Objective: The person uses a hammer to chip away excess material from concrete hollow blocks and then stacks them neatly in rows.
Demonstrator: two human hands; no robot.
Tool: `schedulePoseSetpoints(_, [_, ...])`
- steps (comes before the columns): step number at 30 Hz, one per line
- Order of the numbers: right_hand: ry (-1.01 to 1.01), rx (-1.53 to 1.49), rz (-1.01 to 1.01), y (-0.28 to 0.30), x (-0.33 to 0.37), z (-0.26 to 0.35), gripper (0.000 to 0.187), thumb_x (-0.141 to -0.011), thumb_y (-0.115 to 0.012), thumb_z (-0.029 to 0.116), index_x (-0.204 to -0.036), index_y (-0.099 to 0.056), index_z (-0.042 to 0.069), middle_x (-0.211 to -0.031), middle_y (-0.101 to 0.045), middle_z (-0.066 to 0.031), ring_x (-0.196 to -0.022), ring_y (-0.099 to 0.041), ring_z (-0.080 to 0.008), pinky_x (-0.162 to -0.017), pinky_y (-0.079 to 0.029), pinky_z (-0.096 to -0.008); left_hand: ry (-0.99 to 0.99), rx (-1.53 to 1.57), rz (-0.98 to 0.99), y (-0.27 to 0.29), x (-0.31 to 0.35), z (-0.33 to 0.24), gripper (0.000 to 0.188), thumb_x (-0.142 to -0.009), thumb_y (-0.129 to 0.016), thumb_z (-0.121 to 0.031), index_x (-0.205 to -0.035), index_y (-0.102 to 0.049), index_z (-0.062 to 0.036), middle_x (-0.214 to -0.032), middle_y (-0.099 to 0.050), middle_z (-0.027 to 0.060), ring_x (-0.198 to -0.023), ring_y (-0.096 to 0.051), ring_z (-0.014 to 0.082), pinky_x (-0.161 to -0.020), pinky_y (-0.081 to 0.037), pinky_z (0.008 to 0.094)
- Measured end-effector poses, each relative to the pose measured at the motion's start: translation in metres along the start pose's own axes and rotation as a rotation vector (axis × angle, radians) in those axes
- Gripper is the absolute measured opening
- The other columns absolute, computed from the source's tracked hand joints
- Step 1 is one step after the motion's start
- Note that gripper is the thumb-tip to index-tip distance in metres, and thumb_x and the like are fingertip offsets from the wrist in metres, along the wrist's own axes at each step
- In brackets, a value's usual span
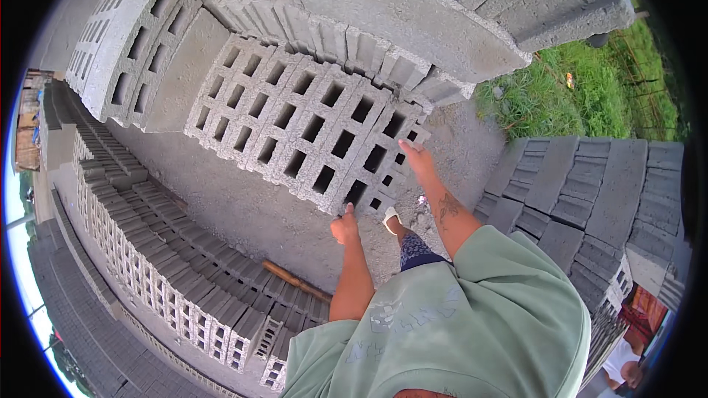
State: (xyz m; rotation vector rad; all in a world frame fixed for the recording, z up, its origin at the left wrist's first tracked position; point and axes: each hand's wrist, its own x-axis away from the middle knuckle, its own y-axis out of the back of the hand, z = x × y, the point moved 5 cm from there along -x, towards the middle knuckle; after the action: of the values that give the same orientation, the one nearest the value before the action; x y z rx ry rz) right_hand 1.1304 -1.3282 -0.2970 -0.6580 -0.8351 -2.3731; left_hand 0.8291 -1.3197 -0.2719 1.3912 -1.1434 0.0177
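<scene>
A row of grey hollow concrete blocks (292, 127) stands in front of me with the holes facing up. At its right end is a hollow block (366, 175) with large rectangular holes, and a narrower strip with small square holes runs beside it. My left hand (344, 226) is closed at the near end of that end block, thumb at its corner. Toward the far end, my right hand (417, 160) has its fingertips on the block's edge beside the small holes. The undersides of both hands' grips are hidden.
A high wall of stacked blocks (413, 18) rises behind the row. More stacked blocks (125, 51) stand at the far left, and long rows (184, 273) line the near left. Another stack (582, 199) is on the right, with grass (568, 92) beyond. A wooden pole (295, 280) lies by the left rows.
</scene>
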Motion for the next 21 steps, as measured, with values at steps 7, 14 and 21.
schedulePoseSetpoints(7, [-0.025, -0.090, 0.189, -0.035, -0.031, 0.024, 0.043, -0.073, -0.075, 0.038, -0.083, -0.059, -0.001, -0.078, -0.060, -0.0083, -0.068, -0.060, -0.0201, -0.055, -0.055, -0.0343, -0.295, 0.072, 0.128, 0.002, -0.003, -0.014, 0.063, -0.076, -0.064, -0.052, -0.092, -0.065, 0.0096, -0.093, -0.063, 0.0288, -0.093, -0.060, 0.0441, -0.084, -0.045, 0.0455])
schedulePoseSetpoints(14, [0.202, 0.380, 0.027, -0.021, -0.079, -0.003, 0.063, -0.077, -0.063, 0.057, -0.083, -0.061, -0.006, -0.071, -0.060, -0.0114, -0.060, -0.056, -0.0200, -0.060, -0.047, -0.0363, -0.305, -0.148, 0.224, 0.070, 0.010, 0.102, 0.061, -0.085, -0.051, -0.052, -0.100, -0.063, 0.0057, -0.098, -0.060, 0.0308, -0.100, -0.057, 0.0429, -0.088, -0.044, 0.0445])
schedulePoseSetpoints(21, [0.387, 0.701, 0.064, -0.028, 0.102, -0.082, 0.080, -0.079, -0.047, 0.068, -0.083, -0.065, -0.010, -0.078, -0.064, -0.0267, -0.074, -0.061, -0.0449, -0.067, -0.045, -0.0526, 0.177, 0.097, -0.208, 0.204, 0.066, 0.430, 0.028, -0.082, -0.057, -0.031, -0.091, -0.069, -0.0078, -0.089, -0.064, 0.0220, -0.089, -0.061, 0.0386, -0.078, -0.048, 0.0456])
